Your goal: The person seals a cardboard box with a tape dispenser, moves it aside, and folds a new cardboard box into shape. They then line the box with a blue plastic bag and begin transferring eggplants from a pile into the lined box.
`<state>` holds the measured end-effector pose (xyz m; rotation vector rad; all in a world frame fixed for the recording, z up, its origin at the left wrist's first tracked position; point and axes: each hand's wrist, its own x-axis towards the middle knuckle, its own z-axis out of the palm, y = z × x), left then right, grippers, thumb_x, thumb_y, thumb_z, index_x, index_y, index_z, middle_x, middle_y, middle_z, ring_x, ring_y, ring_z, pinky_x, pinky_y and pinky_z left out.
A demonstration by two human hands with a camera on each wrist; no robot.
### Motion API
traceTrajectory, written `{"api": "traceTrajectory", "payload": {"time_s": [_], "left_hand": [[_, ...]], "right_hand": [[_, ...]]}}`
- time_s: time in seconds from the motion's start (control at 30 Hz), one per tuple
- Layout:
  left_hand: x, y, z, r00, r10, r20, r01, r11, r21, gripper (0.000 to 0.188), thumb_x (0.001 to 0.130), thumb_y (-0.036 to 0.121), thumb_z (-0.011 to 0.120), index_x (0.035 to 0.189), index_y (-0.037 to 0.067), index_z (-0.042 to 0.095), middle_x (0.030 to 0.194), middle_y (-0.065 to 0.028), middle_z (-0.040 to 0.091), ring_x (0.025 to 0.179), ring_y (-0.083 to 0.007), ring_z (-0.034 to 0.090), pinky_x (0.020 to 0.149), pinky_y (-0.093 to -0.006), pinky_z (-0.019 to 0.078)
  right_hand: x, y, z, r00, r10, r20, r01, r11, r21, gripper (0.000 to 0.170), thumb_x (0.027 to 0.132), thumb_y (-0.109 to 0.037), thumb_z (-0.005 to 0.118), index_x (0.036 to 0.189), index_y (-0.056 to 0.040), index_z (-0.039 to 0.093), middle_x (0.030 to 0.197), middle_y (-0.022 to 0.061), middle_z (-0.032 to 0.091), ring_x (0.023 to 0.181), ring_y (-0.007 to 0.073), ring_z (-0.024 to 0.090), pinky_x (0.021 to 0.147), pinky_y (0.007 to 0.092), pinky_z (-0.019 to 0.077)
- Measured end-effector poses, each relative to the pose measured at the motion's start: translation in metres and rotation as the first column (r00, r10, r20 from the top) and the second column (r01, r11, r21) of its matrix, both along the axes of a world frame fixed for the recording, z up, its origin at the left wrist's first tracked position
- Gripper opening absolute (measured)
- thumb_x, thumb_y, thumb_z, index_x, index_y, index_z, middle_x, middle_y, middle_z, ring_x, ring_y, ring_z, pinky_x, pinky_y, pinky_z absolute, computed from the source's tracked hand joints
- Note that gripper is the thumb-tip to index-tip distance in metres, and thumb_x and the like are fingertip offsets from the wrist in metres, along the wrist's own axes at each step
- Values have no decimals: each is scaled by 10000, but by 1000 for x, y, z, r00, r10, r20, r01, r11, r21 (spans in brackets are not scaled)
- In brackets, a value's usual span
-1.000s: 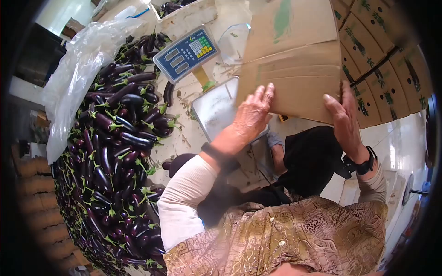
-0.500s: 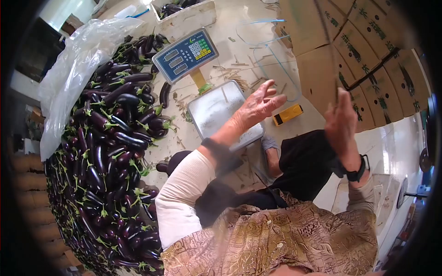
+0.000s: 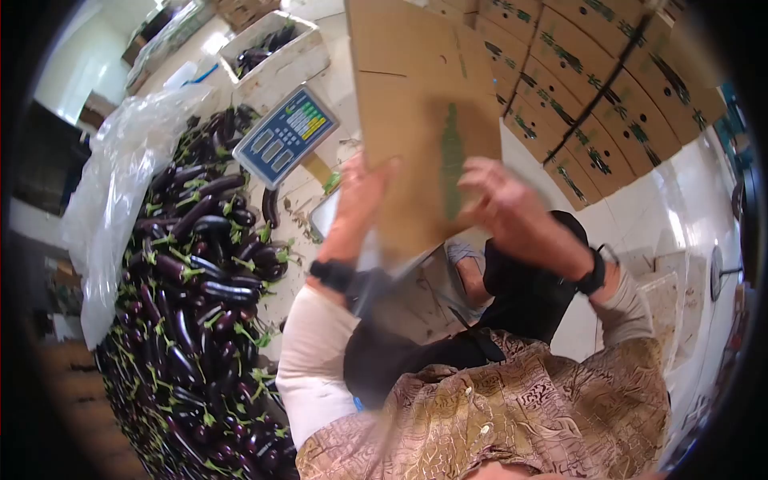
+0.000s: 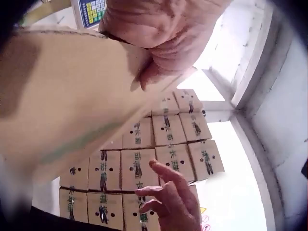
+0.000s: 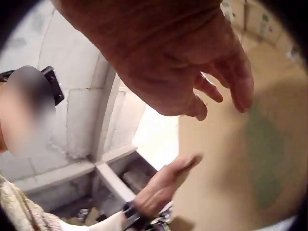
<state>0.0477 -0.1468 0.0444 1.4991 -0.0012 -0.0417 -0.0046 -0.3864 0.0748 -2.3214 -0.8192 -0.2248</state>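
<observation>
A flat-sided brown cardboard piece (image 3: 416, 120) with a green print stands tilted over the scale's tray, hiding much of it. My left hand (image 3: 358, 210) grips its left side; in the left wrist view, the thumb of that hand (image 4: 163, 33) lies on the cardboard face (image 4: 57, 82) and its other fingers are hidden. Near the cardboard's lower right side is my right hand (image 3: 520, 210), blurred. The right wrist view shows this hand (image 5: 178, 62) with loosely bent, spread fingers in front of the cardboard (image 5: 216, 168), holding nothing.
Eggplants (image 3: 200, 288) lie heaped at left beside clear plastic sheeting (image 3: 108, 192). The scale's display (image 3: 286, 138) stands behind my left hand. A white foam box (image 3: 288, 60) holds more eggplants. Printed cartons (image 3: 592, 104) are stacked at the upper right.
Both hands were on cardboard, then came off it with fingers spread. Now my left hand grips a cardboard piece over the scale, and my right hand has moved inward beside it. The head view has shifted.
</observation>
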Motion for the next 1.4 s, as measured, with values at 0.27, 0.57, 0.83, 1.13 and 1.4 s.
{"api": "traceTrajectory", "payload": {"time_s": [0.27,0.57,0.83,1.13,1.4], "left_hand": [[-37,56,32,999,29,41,-32,998,54,367,839,56,657,1192,-35,612,1071,-92,679,953,-164,637,848,-292,503],[-61,83,30,995,97,-21,-96,995,23,355,748,106,704,1075,-25,660,988,-69,681,883,-169,638,816,-303,495],[-54,108,15,984,174,-26,-175,983,-47,399,774,129,736,1131,-21,642,1032,-61,685,947,-172,639,879,-304,481],[-61,117,22,962,268,-54,-268,963,-2,417,825,33,707,1217,-31,583,1123,-88,663,994,-182,645,899,-306,498],[-69,120,17,942,328,-66,-321,942,101,382,874,48,678,1237,-16,580,1135,-77,661,990,-167,646,877,-294,512]], "right_hand": [[153,-157,-45,857,-461,-232,494,863,110,693,818,-34,567,1470,-109,347,1002,132,624,705,162,598,614,295,503],[173,-163,-40,842,-130,-523,376,836,398,579,900,-87,495,1470,-111,394,868,39,626,693,118,565,642,264,478],[130,-185,-60,694,-233,-682,530,806,264,302,985,-345,492,834,-98,579,726,-72,431,622,69,371,568,217,327],[26,-437,-233,485,-867,118,643,262,-720,241,848,-225,611,1005,-48,659,1048,206,675,959,388,654,814,488,538],[-276,-575,-386,815,-579,-7,112,170,-979,196,765,-200,581,814,-79,727,894,180,705,799,332,687,697,438,532]]}}
